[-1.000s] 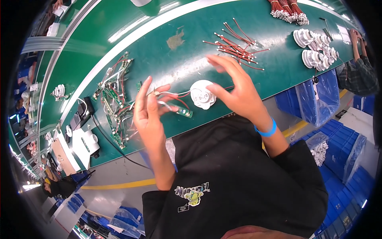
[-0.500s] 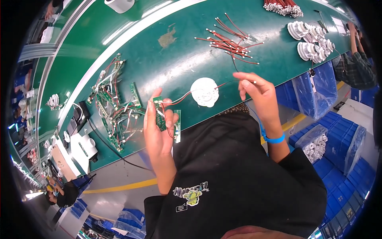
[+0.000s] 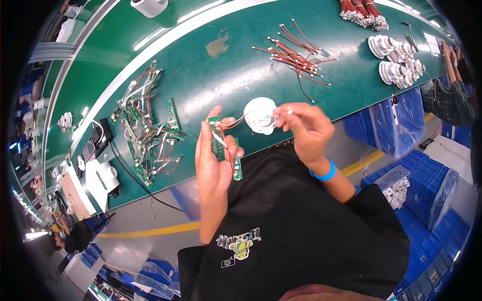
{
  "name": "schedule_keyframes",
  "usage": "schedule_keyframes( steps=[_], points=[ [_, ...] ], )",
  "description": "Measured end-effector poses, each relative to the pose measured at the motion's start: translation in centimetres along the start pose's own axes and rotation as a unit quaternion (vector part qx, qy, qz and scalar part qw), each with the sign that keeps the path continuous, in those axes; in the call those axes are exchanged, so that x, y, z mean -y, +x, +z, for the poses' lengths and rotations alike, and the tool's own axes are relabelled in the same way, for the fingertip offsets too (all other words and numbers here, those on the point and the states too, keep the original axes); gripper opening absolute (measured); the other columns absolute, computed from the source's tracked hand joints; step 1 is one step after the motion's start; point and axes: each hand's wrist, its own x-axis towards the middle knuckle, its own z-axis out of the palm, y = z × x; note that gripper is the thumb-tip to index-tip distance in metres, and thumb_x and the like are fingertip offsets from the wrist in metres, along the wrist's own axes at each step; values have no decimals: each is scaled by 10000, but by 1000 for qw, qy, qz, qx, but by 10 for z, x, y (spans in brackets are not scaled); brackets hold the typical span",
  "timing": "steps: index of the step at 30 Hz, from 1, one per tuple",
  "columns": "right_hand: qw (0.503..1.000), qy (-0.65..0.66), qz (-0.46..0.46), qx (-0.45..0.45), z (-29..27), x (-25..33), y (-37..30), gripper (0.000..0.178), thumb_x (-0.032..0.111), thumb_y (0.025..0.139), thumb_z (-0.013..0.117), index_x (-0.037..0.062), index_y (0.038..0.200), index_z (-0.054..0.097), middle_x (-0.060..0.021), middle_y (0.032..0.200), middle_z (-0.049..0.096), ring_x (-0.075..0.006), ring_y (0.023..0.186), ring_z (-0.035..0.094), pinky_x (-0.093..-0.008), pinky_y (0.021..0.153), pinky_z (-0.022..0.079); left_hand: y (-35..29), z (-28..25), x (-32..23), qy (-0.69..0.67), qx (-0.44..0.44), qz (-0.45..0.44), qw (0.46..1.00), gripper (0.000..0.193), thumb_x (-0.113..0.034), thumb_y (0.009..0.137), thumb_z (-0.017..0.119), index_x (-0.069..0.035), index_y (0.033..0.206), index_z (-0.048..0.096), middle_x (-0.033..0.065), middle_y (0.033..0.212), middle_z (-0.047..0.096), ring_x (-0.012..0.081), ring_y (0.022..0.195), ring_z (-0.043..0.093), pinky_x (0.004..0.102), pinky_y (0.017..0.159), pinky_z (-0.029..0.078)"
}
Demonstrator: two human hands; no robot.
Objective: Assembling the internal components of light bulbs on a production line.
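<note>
My left hand [image 3: 213,163] is closed round green circuit boards [image 3: 217,146], held upright above the bench's near edge. Another narrow board [image 3: 237,170] sticks out below its fingers. Red and white wires [image 3: 236,122] run from the boards toward a white round plastic part [image 3: 259,116] lying on the bench. My right hand [image 3: 310,129], with a blue band on its wrist, pinches a thin wire just right of that part. A small white connector [image 3: 289,112] shows at its fingertips; the rest of the wire there is hidden.
Tangled boards with wires [image 3: 145,130] lie at the left, loose red wires [image 3: 296,57] farther back. White round parts [image 3: 396,60] stand at the right, near bundled wires [image 3: 364,15]. A black cable [image 3: 135,183] crosses the near left edge. Blue crates [image 3: 416,180] are at lower right.
My right hand has moved left and closer to the white round part, with the wire in its fingers. My left hand and the boards have shifted slightly right.
</note>
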Motion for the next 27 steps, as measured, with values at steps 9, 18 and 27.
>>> schedule_keyframes(
  steps=[9, 18, 27],
  points=[
    [961, -201, -133, 137, 28, 13, 8, 206, -8, 679, 772, 49, 871, 725, -39, 806, 657, -202, 621, 584, -303, 525, 449, -6, 18, 8, 84, 22, 37, 996, 477, -342, 1064, 346, -30, 1424, 350, 220, 1148, 634, 182, 524, 596, 289, 427, 492],
    [954, -242, -119, 129, 32, 12, 11, 140, 50, 700, 749, 70, 823, 686, -23, 771, 605, -193, 633, 571, -309, 515, 463, -7, 14, 17, 121, 12, 39, 992, 459, -351, 1058, 371, -12, 1363, 420, 177, 1172, 645, 158, 531, 567, 286, 454, 480],
    [960, -224, -88, 144, 32, 17, 17, 135, 66, 719, 747, 54, 841, 691, -41, 771, 622, -221, 680, 610, -327, 549, 488, -8, 9, 14, 116, 42, 44, 991, 536, -330, 1036, 458, 58, 1400, 394, 230, 1259, 604, 189, 593, 628, 300, 495, 532]
  ],
)
